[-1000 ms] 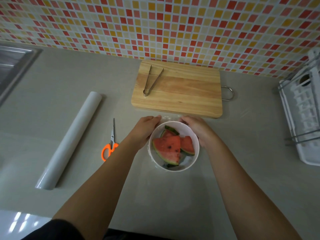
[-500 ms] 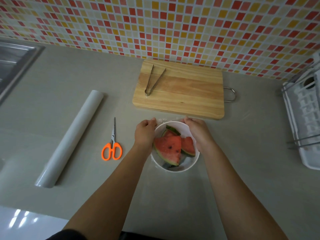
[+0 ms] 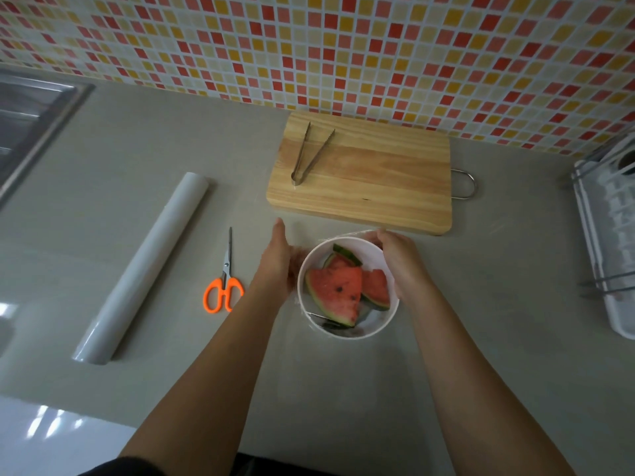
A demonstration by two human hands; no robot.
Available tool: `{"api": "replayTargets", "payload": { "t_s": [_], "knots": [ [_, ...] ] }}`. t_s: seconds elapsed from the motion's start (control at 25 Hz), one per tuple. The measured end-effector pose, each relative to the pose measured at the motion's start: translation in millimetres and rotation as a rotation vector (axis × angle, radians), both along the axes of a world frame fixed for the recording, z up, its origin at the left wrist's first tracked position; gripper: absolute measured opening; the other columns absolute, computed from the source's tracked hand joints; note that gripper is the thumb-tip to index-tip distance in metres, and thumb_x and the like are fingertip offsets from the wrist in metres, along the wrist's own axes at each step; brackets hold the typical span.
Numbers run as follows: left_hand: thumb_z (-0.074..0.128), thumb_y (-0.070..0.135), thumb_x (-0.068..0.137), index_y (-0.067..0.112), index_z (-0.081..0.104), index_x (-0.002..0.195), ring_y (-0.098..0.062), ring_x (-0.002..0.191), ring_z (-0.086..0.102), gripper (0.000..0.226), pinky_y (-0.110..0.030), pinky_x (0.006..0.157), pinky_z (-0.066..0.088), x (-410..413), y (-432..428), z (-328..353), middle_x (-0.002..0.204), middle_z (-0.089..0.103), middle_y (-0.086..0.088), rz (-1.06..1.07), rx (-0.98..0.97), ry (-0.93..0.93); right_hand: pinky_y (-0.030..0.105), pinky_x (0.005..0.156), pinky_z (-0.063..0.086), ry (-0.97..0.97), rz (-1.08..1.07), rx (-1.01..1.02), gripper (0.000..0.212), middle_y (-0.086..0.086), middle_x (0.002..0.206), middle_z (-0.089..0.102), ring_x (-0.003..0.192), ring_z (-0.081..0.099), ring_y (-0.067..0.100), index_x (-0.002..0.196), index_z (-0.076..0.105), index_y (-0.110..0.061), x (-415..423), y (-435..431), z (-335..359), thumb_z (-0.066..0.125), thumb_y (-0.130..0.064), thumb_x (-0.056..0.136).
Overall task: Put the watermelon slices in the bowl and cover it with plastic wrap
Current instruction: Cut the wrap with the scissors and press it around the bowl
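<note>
A white bowl (image 3: 381,326) stands on the grey counter just in front of the cutting board. Red watermelon slices (image 3: 338,292) with green rinds lie inside it. Clear plastic wrap (image 3: 357,233) stretches over the bowl's top and shows as a faint sheen at the far rim. My left hand (image 3: 276,257) lies flat against the bowl's left side, fingers straight and pointing away from me. My right hand (image 3: 400,259) curls over the bowl's right rim, pressing the wrap down there.
A wooden cutting board (image 3: 378,180) with metal tongs (image 3: 309,156) lies behind the bowl. Orange-handled scissors (image 3: 225,286) and a roll of plastic wrap (image 3: 144,266) lie to the left. A sink (image 3: 31,125) is far left, a white dish rack (image 3: 608,242) far right.
My left hand has straightened from curled fingers at the rim and slid down the bowl's left side. My right hand has shifted along the right rim. The bowl stays put.
</note>
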State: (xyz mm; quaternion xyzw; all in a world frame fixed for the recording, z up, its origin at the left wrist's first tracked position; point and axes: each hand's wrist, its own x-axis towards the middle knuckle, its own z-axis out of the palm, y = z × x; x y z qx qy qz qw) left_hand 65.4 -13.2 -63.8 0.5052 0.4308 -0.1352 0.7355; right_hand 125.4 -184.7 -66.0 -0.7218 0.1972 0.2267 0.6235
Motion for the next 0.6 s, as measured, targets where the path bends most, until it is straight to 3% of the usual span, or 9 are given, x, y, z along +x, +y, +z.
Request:
{"api": "replayTargets", "payload": {
  "t_s": [0.08,0.16,0.2,0.28,0.32,0.4,0.52,0.6],
  "knots": [
    [0.039,0.071,0.083,0.002,0.065,0.073,-0.026,0.068,0.060,0.075,-0.034,0.074,0.050,-3.0,6.3,5.0,0.070,0.059,-0.012,-0.167,0.018,0.038,0.034,0.077,0.050,0.046,0.060,0.011,0.043,0.010,0.097,0.068,0.087,0.063,0.025,0.093,0.063,-0.012,4.5,-0.4,2.1,0.034,-0.045,0.096],
    [0.055,0.051,0.087,0.004,0.066,0.067,-0.021,0.058,0.062,0.052,-0.026,0.062,0.052,-6.0,7.2,10.8,0.068,0.061,-0.010,-0.188,-0.007,0.006,0.043,0.092,0.045,0.106,0.132,0.059,0.047,0.014,0.109,0.061,0.097,0.059,0.031,0.112,0.046,-0.017,6.9,-5.7,8.1,0.029,-0.057,0.094],
    [0.056,0.037,0.091,0.005,0.069,0.072,-0.018,0.058,0.063,0.040,-0.025,0.059,0.052,-5.6,6.0,12.6,0.070,0.064,-0.010,-0.135,-0.070,-0.043,0.043,0.087,0.046,0.145,0.159,0.147,0.042,0.016,0.103,0.060,0.088,0.058,0.032,0.109,0.042,-0.021,6.2,-8.8,13.6,0.029,-0.058,0.093],
    [0.050,0.022,0.096,-0.004,0.064,0.103,-0.023,0.078,0.063,0.031,-0.034,0.075,0.054,-4.3,3.7,11.7,0.095,0.067,-0.017,0.005,-0.183,-0.168,0.041,0.074,0.044,0.198,0.237,0.284,0.037,0.019,0.092,0.057,0.078,0.055,0.030,0.094,0.044,-0.025,4.3,-16.8,23.3,0.030,-0.059,0.093],
    [0.048,0.022,0.097,-0.005,0.059,0.108,-0.026,0.084,0.062,0.031,-0.039,0.082,0.052,-4.8,2.9,10.1,0.102,0.065,-0.020,0.059,-0.191,-0.212,0.039,0.072,0.044,0.198,0.302,0.299,0.039,0.020,0.091,0.057,0.078,0.054,0.029,0.091,0.049,-0.025,3.1,-20.9,27.6,0.030,-0.060,0.091],
    [0.049,0.033,0.097,-0.002,0.062,0.100,-0.027,0.083,0.066,0.038,-0.038,0.079,0.054,-9.6,1.6,7.7,0.097,0.068,-0.019,0.023,-0.072,-0.208,0.036,0.069,0.046,0.181,0.414,0.325,0.048,0.015,0.091,0.060,0.077,0.057,0.027,0.091,0.058,-0.023,2.2,-25.2,32.5,0.034,-0.064,0.086],
    [0.050,0.057,0.088,0.003,0.074,0.092,-0.031,0.090,0.069,0.060,-0.039,0.086,0.054,-16.8,2.1,8.2,0.093,0.073,-0.018,-0.218,0.187,-0.117,0.036,0.080,0.050,0.189,0.508,0.322,0.059,0.008,0.100,0.067,0.088,0.063,0.022,0.101,0.067,-0.022,2.9,-25.5,34.7,0.038,-0.068,0.076],
    [0.053,0.060,0.085,0.006,0.076,0.088,-0.030,0.090,0.070,0.059,-0.041,0.087,0.054,-17.0,1.6,9.4,0.091,0.074,-0.017,-0.241,0.216,-0.121,0.037,0.086,0.051,0.181,0.526,0.352,0.064,0.008,0.105,0.069,0.094,0.065,0.023,0.107,0.067,-0.021,2.9,-23.8,33.4,0.039,-0.069,0.075]
  ]
}}
